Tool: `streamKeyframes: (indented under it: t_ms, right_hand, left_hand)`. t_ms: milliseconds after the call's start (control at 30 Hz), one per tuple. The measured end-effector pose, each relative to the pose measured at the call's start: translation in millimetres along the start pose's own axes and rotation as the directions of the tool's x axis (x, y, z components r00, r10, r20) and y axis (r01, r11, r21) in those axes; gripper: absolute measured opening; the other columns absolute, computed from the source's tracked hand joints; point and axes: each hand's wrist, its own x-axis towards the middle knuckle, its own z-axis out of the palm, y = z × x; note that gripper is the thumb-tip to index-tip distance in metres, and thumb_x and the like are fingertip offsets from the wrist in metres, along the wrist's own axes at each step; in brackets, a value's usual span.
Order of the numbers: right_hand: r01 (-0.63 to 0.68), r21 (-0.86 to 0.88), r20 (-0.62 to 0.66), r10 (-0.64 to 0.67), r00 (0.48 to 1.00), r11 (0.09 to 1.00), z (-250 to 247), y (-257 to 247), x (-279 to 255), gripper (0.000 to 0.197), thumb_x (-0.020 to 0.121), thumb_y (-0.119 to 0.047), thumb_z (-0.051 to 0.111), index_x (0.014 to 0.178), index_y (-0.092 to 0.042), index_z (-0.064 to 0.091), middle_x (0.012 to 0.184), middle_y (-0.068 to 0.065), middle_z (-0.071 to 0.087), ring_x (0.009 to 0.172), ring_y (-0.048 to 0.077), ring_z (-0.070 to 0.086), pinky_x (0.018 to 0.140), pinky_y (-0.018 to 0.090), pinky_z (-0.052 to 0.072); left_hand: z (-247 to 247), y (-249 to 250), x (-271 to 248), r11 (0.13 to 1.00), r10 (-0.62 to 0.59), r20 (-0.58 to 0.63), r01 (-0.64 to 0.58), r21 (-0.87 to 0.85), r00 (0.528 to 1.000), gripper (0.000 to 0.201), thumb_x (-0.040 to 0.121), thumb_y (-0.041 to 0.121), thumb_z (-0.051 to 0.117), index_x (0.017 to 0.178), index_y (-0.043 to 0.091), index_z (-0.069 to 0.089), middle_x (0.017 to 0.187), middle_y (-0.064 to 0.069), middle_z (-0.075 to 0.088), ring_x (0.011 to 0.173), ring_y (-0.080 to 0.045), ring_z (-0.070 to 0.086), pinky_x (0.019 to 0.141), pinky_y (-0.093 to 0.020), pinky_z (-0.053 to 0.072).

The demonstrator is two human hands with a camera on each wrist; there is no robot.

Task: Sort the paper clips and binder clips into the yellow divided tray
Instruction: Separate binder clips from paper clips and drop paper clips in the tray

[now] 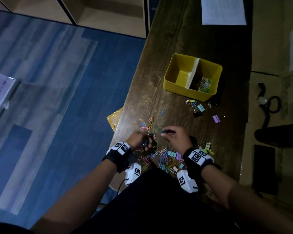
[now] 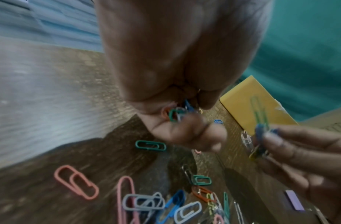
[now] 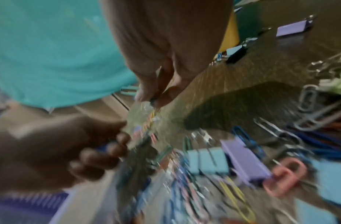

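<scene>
The yellow divided tray (image 1: 174,65) stands on the dark wooden table (image 1: 159,92); its right compartment holds coloured paper clips (image 1: 204,83), its left one looks bare. My left hand (image 1: 139,139) is curled round a bunch of paper clips (image 2: 178,112). My right hand (image 1: 173,135) pinches a few paper clips (image 2: 259,121), blue and green, just beside the left hand. A mixed pile of paper clips and pastel binder clips (image 1: 167,157) lies under both wrists. More binder clips (image 1: 199,109) lie near the tray's front.
The table's left edge runs close to my left hand, with blue carpet (image 1: 66,98) below. A yellow packet (image 1: 114,118) sticks out at that edge. A white sheet of paper (image 1: 223,10) lies at the table's far end. Dark items lie on the floor at right.
</scene>
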Motion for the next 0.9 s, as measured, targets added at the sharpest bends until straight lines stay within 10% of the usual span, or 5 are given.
streamKeyframes:
  t_ms: [300, 433, 567, 700, 900]
  right_hand:
    - [0.341, -0.412, 0.330, -0.210, 0.920, 0.845, 11.9, -19.5, -5.0, 0.028, 0.085, -0.006, 0.065, 0.113, -0.006, 0.069, 0.117, 0.008, 0.063, 0.102, 0.020, 0.060, 0.094, 0.027, 0.045]
    - [0.444, -0.343, 0.370, -0.315, 0.874, 0.828, 9.9, -19.1, -10.6, 0.035, 0.084, -0.007, 0.068, 0.119, -0.010, 0.066, 0.118, 0.007, 0.066, 0.104, 0.016, 0.062, 0.093, 0.020, 0.044]
    - [0.524, -0.259, 0.127, -0.509, 0.851, 0.811, 3.7, -4.2, -13.2, 0.021, 0.086, -0.005, 0.063, 0.103, -0.011, 0.073, 0.105, 0.004, 0.072, 0.094, 0.015, 0.066, 0.091, 0.026, 0.050]
    - [0.430, -0.529, 0.334, -0.286, 0.898, 0.732, 1.6, 14.0, -12.5, 0.026, 0.093, -0.016, 0.054, 0.117, -0.017, 0.063, 0.121, -0.002, 0.055, 0.111, 0.017, 0.054, 0.094, 0.036, 0.048]
    - [0.599, -0.727, 0.595, -0.127, 0.793, 0.335, 17.5, 43.3, -29.1, 0.075, 0.077, -0.052, 0.066, 0.141, -0.029, 0.034, 0.149, 0.011, 0.026, 0.136, 0.031, 0.026, 0.102, 0.046, 0.037]
  left_hand:
    - [18.1, 8.0, 0.6, 0.973, -0.116, 0.185, 0.149, -0.177, 0.976, 0.039, 0.099, 0.040, 0.039, 0.112, 0.008, 0.058, 0.066, -0.006, 0.061, 0.052, -0.015, 0.059, 0.044, -0.020, 0.046]
    - [20.9, 10.3, 2.3, 0.957, -0.133, 0.198, 0.178, -0.230, 0.971, 0.039, 0.100, 0.041, 0.037, 0.096, 0.009, 0.058, 0.064, -0.008, 0.060, 0.044, -0.016, 0.054, 0.036, -0.018, 0.040]
    - [14.1, 7.5, 7.4, 0.995, -0.023, 0.085, 0.031, -0.096, 0.996, 0.033, 0.096, 0.031, 0.043, 0.072, 0.015, 0.059, 0.057, -0.005, 0.049, 0.039, -0.013, 0.036, 0.038, -0.017, 0.020]
    - [5.2, 8.2, 9.6, 0.999, 0.041, 0.035, -0.039, -0.032, 0.999, 0.036, 0.098, 0.031, 0.046, 0.066, 0.015, 0.049, 0.055, -0.002, 0.042, 0.033, -0.008, 0.026, 0.035, -0.012, 0.019]
    - [-4.1, 6.0, 1.9, 0.999, 0.042, 0.015, -0.041, -0.035, 0.999, 0.036, 0.098, 0.036, 0.046, 0.069, 0.015, 0.049, 0.050, 0.001, 0.036, 0.033, -0.008, 0.030, 0.036, -0.012, 0.021]
